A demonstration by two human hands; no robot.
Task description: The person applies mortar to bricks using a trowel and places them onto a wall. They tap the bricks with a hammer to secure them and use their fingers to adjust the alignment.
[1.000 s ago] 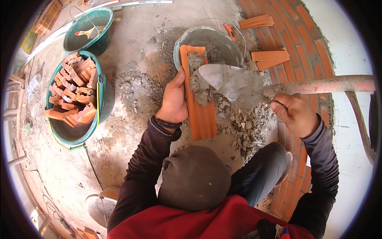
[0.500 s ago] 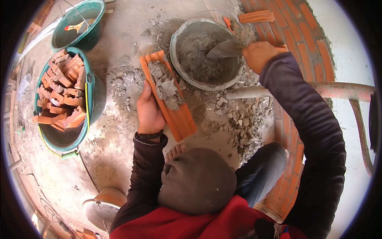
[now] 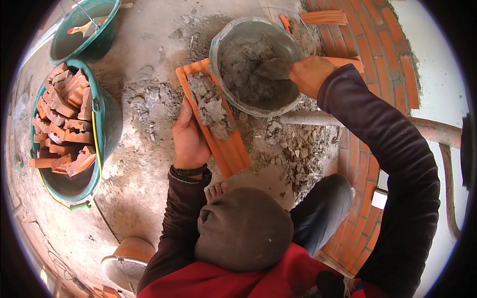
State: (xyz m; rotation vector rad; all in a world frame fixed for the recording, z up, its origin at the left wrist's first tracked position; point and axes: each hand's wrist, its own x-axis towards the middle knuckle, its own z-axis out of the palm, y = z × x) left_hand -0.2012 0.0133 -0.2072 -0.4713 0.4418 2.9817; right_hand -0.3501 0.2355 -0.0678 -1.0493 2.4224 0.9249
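My left hand [image 3: 190, 139] is closed on the long side of a ridged orange clay tile [image 3: 231, 155]. A thick layer of wet grey mortar [image 3: 212, 107] covers the tile's upper part, while its near end is bare. In front of me stands a round bucket [image 3: 214, 62] partly filled with grey mortar [image 3: 241, 54]. My right hand [image 3: 312, 75] is closed on a trowel [image 3: 273, 68], reaching over the bucket's right rim. The blade rests in the mortar with its tip partly sunk. The grip is mostly hidden by my fingers.
A green bucket [image 3: 112, 119] of broken clay pieces [image 3: 64, 107] stands left; behind it, another green bucket [image 3: 87, 47] holds a brush [image 3: 80, 29]. A metal pipe [image 3: 310, 117] passes under my right arm, near brickwork [image 3: 392, 64]. Mortar crumbs [image 3: 303, 154] litter the floor.
The trowel has moved slightly left and down, its blade now deeper in the mortar. My left hand still holds the coated tile, which sits slightly closer to the bucket in view.
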